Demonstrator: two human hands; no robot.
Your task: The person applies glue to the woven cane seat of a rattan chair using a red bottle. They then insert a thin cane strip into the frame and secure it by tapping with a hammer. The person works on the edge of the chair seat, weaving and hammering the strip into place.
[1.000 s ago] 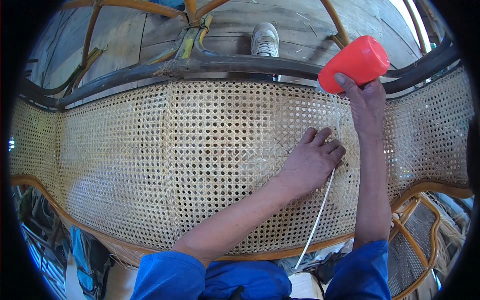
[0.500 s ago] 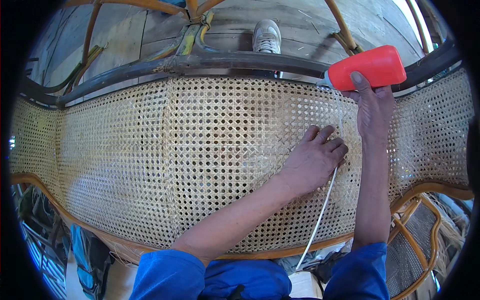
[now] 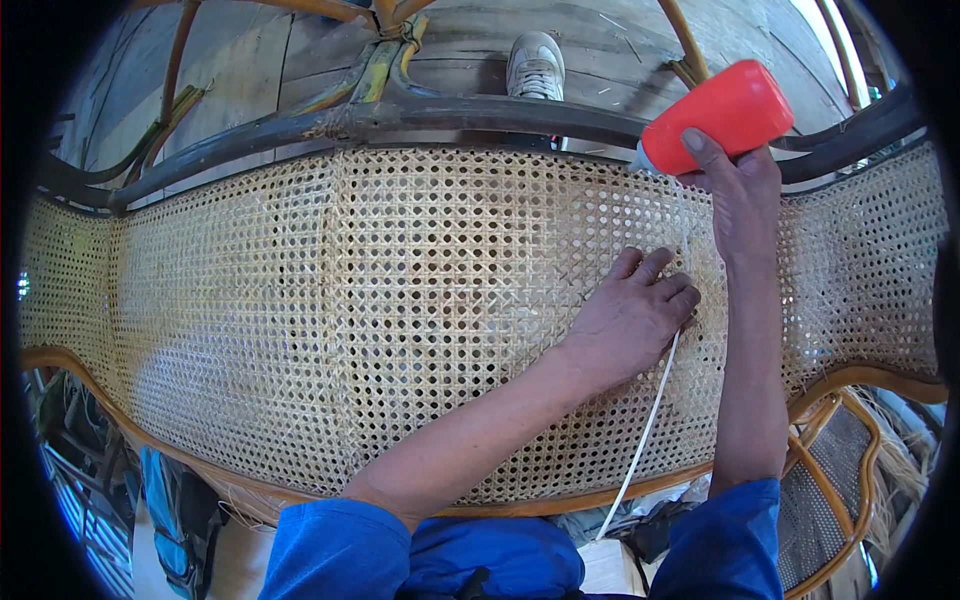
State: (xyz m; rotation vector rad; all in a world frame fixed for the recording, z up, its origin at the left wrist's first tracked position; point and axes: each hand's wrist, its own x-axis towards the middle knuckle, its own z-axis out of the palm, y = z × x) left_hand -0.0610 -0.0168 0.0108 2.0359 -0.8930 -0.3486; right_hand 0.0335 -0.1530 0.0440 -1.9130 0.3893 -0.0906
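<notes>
The red squeeze bottle [image 3: 722,116] is up near the far edge of the cane panel [image 3: 430,290], tilted so its pale nozzle [image 3: 643,160] points down and to the left; from where I stand I can't tell whether the tip touches the weave. The right hand [image 3: 738,185] has it in a closed grip, thumb laid along the side facing me. Nearer the person, the left hand [image 3: 635,315] lies palm down on the cane, fingers curled over a pale strip [image 3: 642,445] that trails to the near edge; whether that grip pinches the strip or merely presses on it, I can't see.

A hard squeeze at this tilt could flood the open holes, and whatever came out might drip through. If the left fingers lifted, the strip could slide out of line.

The bottle is opaque, so its contents are anyone's guess. A teal and dark bag [image 3: 165,520] sits off to the lower left, its insides hidden too. Beyond the dark rail [image 3: 480,118], a light shoe [image 3: 536,68] rests on the plank floor [image 3: 240,75].
</notes>
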